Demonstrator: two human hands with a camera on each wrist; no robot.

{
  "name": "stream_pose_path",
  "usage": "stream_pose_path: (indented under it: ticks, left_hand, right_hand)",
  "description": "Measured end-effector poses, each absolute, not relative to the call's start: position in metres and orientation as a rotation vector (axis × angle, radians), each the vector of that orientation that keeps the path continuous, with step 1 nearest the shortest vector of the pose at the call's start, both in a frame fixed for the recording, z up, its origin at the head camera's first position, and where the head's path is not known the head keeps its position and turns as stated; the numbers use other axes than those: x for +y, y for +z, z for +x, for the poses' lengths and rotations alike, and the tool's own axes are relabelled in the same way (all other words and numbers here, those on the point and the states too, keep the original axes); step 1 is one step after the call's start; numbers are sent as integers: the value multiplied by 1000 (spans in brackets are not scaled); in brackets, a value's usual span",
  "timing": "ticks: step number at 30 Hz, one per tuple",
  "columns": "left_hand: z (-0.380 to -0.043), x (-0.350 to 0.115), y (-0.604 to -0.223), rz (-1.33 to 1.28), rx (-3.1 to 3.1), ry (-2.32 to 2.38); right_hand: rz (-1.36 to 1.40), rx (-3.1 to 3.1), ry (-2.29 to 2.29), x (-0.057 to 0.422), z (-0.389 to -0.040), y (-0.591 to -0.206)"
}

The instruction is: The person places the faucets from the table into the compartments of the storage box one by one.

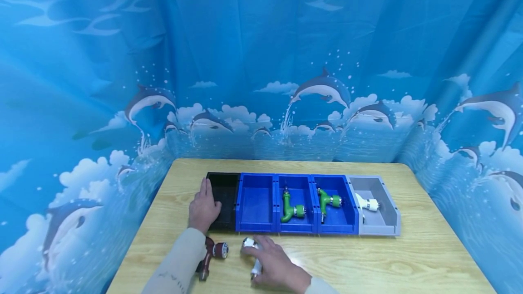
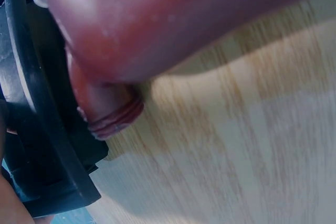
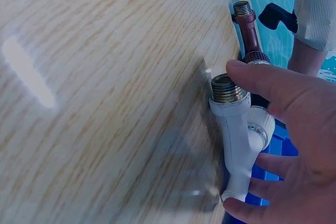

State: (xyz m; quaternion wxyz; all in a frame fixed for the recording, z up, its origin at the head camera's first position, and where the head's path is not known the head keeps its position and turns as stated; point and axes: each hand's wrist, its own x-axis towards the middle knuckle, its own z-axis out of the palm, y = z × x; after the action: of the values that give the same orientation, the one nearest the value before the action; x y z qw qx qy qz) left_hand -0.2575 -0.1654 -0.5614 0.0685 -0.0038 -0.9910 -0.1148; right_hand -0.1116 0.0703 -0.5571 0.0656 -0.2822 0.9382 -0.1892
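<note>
- While both hands work at the near side of the bin row, L hand (image 1: 204,207) rests on the L wall of the black plastic open-front bin (image 1: 223,228); visible fingers lie straight, released, thumb out over the inside.
- R hand (image 1: 274,261) is around a white tap w/ chrome-trimmed knob & threaded metal inlet (image 3: 236,135); fingers bend about it, thumb by the thread. Can't tell if they actually grip.
- White tap is in front of the 1st blue bin, low over or on the pale wood-grain bench (image 1: 421,248); can't tell if lifted.
- Maroon tap w/ ribbed, chrome-faced knob (image 1: 209,253) lies on bench just beside the L sleeve (image 1: 175,257), near side of black bin, L of white tap.
- Row, L to R: black bin, 1st blue plastic bin (image 1: 255,228), 2nd blue bin (image 1: 298,229), 3rd blue bin (image 1: 338,229), grey plastic bin (image 1: 380,230).
- 2nd blue bin holds a green tap w/ chrome-ended knob (image 1: 287,204); 3rd holds another green tap (image 1: 324,199); grey holds a second white tap, partly hidden by the bin wall (image 1: 370,204).
- Bkgd: blue dolphin-print curtain (image 1: 261,22) round bench.
</note>
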Motion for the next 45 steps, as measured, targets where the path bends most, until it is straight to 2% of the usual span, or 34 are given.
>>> stream_pose_path:
  ticks: [31,45]
  left_hand:
    - [-257,-164,-563,1,-2976,-353]
    - [-257,-164,-563,-6,-2970,-354]
  right_hand:
    - [-959,2867,-440,68,-114,-557]
    - [-911,2855,-449,68,-113,-556]
